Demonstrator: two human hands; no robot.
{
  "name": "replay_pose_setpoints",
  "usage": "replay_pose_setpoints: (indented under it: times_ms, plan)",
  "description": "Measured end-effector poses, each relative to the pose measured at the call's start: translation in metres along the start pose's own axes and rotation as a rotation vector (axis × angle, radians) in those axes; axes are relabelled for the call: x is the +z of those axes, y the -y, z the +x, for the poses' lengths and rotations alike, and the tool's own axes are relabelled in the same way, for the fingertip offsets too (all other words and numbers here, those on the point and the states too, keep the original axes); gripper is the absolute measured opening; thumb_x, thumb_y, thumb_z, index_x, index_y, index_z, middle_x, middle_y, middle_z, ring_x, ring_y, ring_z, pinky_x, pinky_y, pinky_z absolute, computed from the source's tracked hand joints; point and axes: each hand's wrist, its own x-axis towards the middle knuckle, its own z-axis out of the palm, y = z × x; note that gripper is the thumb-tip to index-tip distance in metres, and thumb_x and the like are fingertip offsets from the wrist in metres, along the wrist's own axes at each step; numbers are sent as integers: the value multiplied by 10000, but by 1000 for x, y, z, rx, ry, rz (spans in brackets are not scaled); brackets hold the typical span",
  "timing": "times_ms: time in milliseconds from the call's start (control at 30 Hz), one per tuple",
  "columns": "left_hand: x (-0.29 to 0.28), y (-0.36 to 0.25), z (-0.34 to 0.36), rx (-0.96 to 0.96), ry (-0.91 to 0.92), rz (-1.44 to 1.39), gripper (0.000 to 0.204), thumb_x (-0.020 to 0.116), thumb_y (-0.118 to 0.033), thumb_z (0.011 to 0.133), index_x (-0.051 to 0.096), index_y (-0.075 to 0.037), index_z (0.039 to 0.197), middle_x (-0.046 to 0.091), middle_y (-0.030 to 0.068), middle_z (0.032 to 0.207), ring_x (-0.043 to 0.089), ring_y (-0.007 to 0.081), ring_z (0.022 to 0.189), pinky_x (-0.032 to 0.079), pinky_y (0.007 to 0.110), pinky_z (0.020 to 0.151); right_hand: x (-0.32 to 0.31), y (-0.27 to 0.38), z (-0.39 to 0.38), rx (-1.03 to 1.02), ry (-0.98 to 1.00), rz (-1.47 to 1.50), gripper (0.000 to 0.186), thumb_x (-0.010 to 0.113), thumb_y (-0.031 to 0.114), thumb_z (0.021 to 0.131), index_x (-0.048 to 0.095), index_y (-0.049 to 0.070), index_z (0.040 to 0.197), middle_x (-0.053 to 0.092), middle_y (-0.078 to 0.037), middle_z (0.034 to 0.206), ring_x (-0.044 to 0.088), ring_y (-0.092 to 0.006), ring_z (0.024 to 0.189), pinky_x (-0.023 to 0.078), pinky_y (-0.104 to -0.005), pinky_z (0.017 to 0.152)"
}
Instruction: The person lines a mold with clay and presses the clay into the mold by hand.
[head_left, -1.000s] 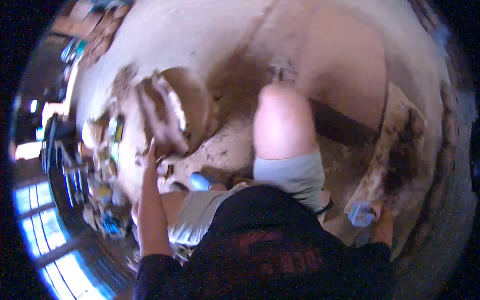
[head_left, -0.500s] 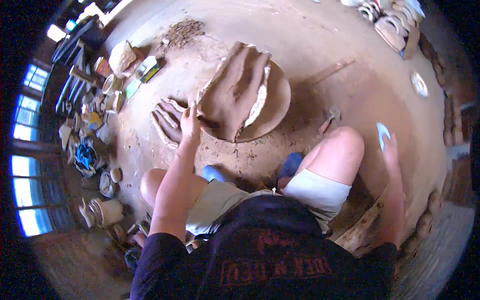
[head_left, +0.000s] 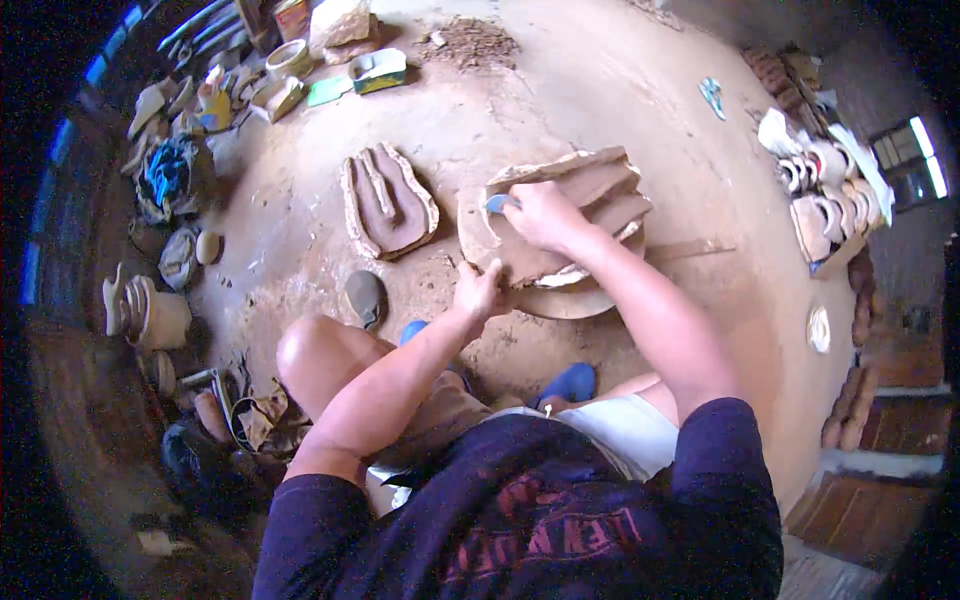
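A large brown clay piece (head_left: 585, 190) with ridges and pale ragged edges lies on a round board (head_left: 562, 305). My right hand (head_left: 540, 215) grips a small blue scraper (head_left: 498, 203) against the inside of its left part. My left hand (head_left: 478, 292) is closed on the front left rim of the piece. Left of it lies a smaller U-shaped clay piece (head_left: 408, 232) with inner ridges. A dark flat oval object (head_left: 365, 300) is on the floor by my left knee.
Pots (head_left: 160, 320), bags (head_left: 178, 258) and boxes (head_left: 378, 70) line the left and back. Dry fragments (head_left: 470, 45) lie behind. Stacked curved pieces (head_left: 830, 210) and a light blue object (head_left: 712, 98) are at right. My bent knees and blue footwear (head_left: 568, 385) are below.
My right hand has swung in from the right with the blue scraper onto the large piece. My left hand has moved to its front rim. The view has turned.
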Motion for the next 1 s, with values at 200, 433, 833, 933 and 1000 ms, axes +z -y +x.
replay_pose_setpoints:
  times_ms: [200, 433, 833, 933, 1000]
  plan:
    - [-11, 24, 46, 173, -160, 236, 490, 677, -239, 965, 405, 69, 1231, 639, 324, 1168, 665, 427, 1072, 542, 489, 909, 45, 2, 58, -32, 167, -194, 289, 658, 251, 870, 726, -29, 888, 706, -300, 905, 718, -446, 879, 565, -514, 819]
    - [-8, 28, 63, 262, -232, 360, 454, 651, -257, 1011, 359, -20, 1265, 620, 194, 997, 603, 232, 719, 501, 415, 558, 37, 19, 70, 6, 669, -481, 283, 697, 226, 775, 801, 9, 923, 732, -256, 1050, 742, -378, 972, 582, -461, 872]
    - [-17, 13, 10, 165, -57, 174, 452, 648, -111, 994, 441, -19, 1385, 662, 256, 1216, 675, 376, 1083, 550, 454, 928, -25, 11, -82, -129, 724, -379, 242, 631, 112, 837, 740, -73, 949, 709, -278, 808, 738, -391, 757, 583, -471, 714]
    - [-17, 4, -27, 291, 248, 191, 424, 581, -94, 1057, 395, -30, 1433, 665, 166, 1076, 678, 201, 908, 596, 338, 761, -45, -6, -132, 288, 511, 60, 266, 625, 112, 924, 705, -56, 1114, 748, -204, 901, 758, -288, 845, 592, -399, 750]
    - [9, -12, -64, 312, 357, 118, 448, 612, -113, 1046, 410, -32, 1438, 664, 152, 1095, 668, 202, 956, 592, 353, 787, -19, -41, -178, 605, 119, 1328, 285, 637, 137, 976, 687, -31, 1200, 747, -171, 1168, 731, -279, 1051, 569, -414, 924]
